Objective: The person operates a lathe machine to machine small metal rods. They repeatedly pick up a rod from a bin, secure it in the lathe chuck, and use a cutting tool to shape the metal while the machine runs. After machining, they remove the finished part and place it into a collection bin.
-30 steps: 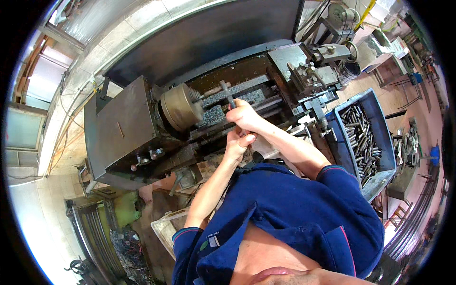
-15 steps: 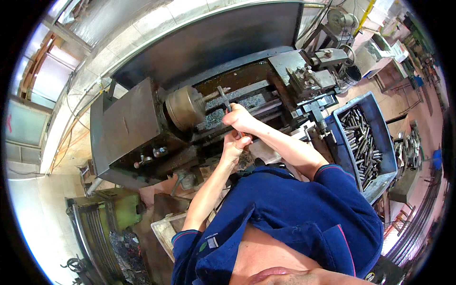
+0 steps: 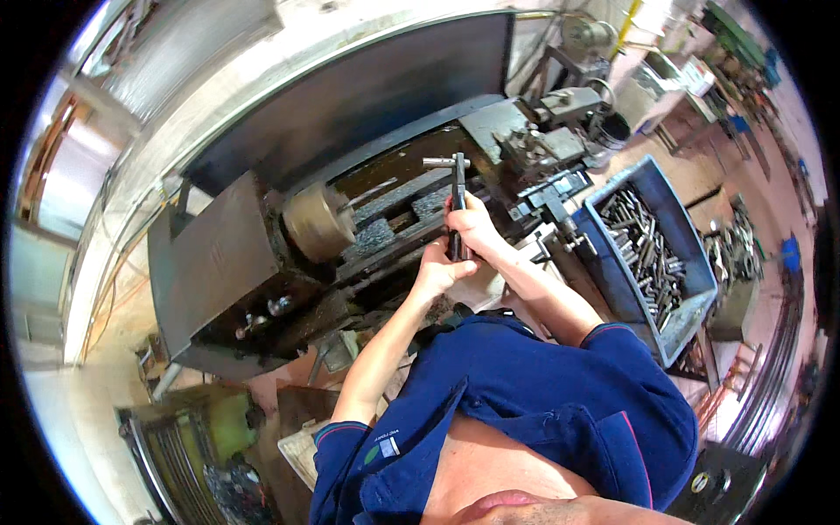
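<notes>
My right hand is closed round the middle of a dark wrench-like hand tool, whose exact kind I cannot make out. Below it, my left hand grips the tool's lower end. A short bright metal rod lies crosswise at the tool's head, over the lathe bed. To the left of my hands is the lathe's round chuck, projecting from the grey headstock; no long rod shows in its front. Grey metal chips cover part of the bed under the chuck.
At the right, a blue plastic crate holds many short metal rods. The lathe's tool post and carriage stand beyond my right hand. A dark splash guard runs along the back, and long bars lie at the far right.
The tool has swung upright and moved right, away from the chuck. The rod that stuck out of the chuck is no longer there; a rod now sits at the tool's head. Both hands shifted right.
</notes>
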{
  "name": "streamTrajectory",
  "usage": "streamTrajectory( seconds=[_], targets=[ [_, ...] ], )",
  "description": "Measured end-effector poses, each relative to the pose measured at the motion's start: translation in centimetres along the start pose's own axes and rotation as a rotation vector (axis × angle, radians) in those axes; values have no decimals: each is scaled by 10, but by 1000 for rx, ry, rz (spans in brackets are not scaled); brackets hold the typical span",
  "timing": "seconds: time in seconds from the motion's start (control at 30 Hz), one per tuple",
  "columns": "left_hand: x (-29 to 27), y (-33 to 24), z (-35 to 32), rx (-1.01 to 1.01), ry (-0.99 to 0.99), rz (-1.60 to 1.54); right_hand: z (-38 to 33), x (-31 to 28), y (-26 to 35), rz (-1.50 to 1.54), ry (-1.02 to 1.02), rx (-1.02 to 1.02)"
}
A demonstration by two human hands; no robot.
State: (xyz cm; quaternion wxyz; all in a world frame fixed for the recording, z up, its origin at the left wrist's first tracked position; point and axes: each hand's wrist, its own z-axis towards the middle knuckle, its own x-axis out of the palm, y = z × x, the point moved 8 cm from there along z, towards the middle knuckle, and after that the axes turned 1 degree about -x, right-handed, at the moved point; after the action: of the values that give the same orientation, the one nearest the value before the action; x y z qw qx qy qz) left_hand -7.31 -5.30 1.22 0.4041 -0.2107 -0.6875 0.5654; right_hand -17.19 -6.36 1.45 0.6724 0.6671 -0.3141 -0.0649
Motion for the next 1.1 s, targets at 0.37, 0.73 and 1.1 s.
streamTrajectory(
  seconds=[0.37, 0.73, 1.1],
  targets=[
    [77, -29, -23, 379, -27, 1018, -102, -78, 54, 111, -139, -173],
    [167, 6, -38, 442, 104, 1069, -156, -157, 64, 364, -163, -244],
    [232, 40, 26, 126, 104, 815, -121, -328, 63, 821, -338, 100]
  ],
)
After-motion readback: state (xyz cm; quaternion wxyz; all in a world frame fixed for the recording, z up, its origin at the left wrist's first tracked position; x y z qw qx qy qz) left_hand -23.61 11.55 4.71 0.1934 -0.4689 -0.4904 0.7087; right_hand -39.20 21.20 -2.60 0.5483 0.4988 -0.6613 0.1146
